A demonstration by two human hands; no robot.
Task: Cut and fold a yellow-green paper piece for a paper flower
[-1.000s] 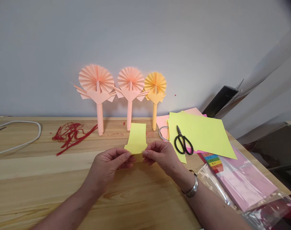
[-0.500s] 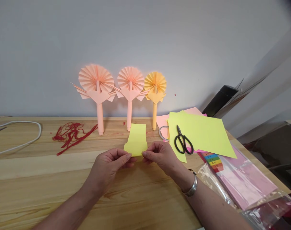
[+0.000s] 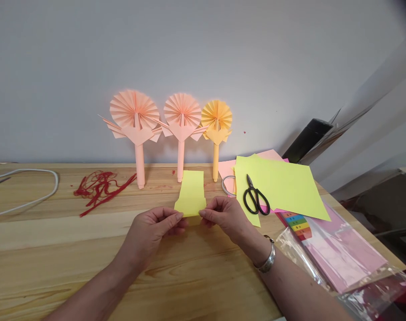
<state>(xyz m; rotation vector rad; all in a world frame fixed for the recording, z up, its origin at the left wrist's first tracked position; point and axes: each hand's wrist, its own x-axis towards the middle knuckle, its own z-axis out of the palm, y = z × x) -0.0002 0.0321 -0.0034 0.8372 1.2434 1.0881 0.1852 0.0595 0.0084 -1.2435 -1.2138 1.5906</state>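
A small yellow paper strip (image 3: 191, 192) lies over the wooden table (image 3: 55, 249), its near end partly folded. My left hand (image 3: 152, 234) pinches that near end from the left. From the right, my right hand (image 3: 227, 217) pinches the same end; a silver bracelet sits on its wrist. Both hands are closed on the paper, thumbs and fingertips almost meeting. Behind the strip stand three pleated paper fans on stems, two peach ones (image 3: 134, 111) (image 3: 182, 111) and a smaller orange one (image 3: 217, 117), leaning on the wall.
Black scissors (image 3: 254, 198) lie on large yellow sheets (image 3: 283, 185) over pink paper at the right, beside a tape roll (image 3: 227, 185). A plastic bag of coloured paper (image 3: 337, 254) lies at the right edge. Red thread (image 3: 97, 187) and a white cable (image 3: 32, 196) lie at the left.
The hands have barely shifted; the fold at the strip's near end has been pressed a little tighter and the strip sits slightly higher.
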